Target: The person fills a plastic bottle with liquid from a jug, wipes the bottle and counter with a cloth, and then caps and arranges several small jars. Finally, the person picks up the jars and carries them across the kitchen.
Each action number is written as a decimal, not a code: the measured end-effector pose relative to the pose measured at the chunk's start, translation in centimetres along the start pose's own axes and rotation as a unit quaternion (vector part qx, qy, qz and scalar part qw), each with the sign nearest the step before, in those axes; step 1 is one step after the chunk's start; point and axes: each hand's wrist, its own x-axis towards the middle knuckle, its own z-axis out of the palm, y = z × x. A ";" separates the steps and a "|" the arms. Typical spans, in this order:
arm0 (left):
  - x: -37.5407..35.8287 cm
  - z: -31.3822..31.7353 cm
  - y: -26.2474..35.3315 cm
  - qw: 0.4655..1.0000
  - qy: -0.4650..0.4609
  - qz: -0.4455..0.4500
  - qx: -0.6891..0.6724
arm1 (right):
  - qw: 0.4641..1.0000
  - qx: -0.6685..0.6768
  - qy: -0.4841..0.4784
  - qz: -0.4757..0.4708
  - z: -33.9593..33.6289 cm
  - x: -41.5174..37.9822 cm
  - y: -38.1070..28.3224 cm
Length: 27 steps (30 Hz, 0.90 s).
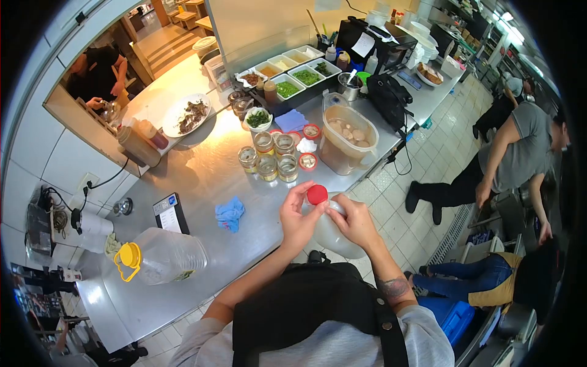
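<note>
A translucent plastic jug [333,235] is held up between my hands at the front edge of the steel counter. Its red cap [317,194] faces me. My left hand [296,217] is closed, with thumb and forefinger at the cap's side. The fingers of my right hand [356,223] pinch the jug near its neck, just right of the cap. Part of the jug is hidden behind my hands. Beyond them stand several open glass jars [267,166], close to a red jar lid [307,161] with pale pieces in it.
A large tub [348,139] of liquid with round pieces stands at the counter's right edge. Left lie a blue cloth [230,214], a card reader [170,213] and a big bottle with a yellow cap [165,257]. Co-workers, one in a grey shirt [520,147], are on the right.
</note>
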 end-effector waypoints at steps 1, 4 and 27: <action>0.1 0.0 0.0 1.000 0.010 -0.008 -0.023 | 1.000 0.009 0.011 0.009 0.1 0.1 -0.1; 0.2 0.0 0.1 0.996 0.026 -0.027 -0.087 | 0.999 0.027 0.031 0.020 -0.1 0.2 -0.2; 2.3 -0.6 6.5 0.994 0.027 -0.091 0.046 | 0.985 -0.128 -0.008 -0.113 0.4 3.3 -4.6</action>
